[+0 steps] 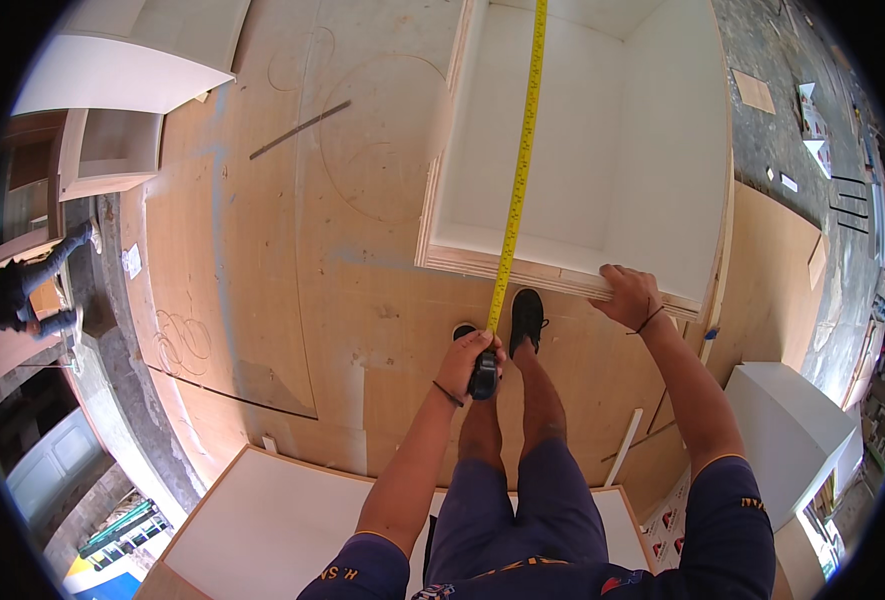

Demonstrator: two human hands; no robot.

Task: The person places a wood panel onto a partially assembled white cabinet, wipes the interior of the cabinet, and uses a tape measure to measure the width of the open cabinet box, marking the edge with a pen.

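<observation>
My left hand (469,362) grips a black tape measure (483,377) just in front of my feet. Its yellow blade (518,188) runs away from me, over the near edge of an open plywood cabinet box (562,262) with white inner faces, and leaves the picture at the top. Farther right, my right hand (630,298) clasps the box's near plywood edge, its fingers curled over the rim. The far end of the blade is out of view.
A dark thin strip (300,130) lies on the plywood floor sheet (262,300). Behind my legs is a white panel (272,520); a white cabinet (787,430) stands at right. Other cabinets (112,150) line the far left, where another person (22,295) is partly visible.
</observation>
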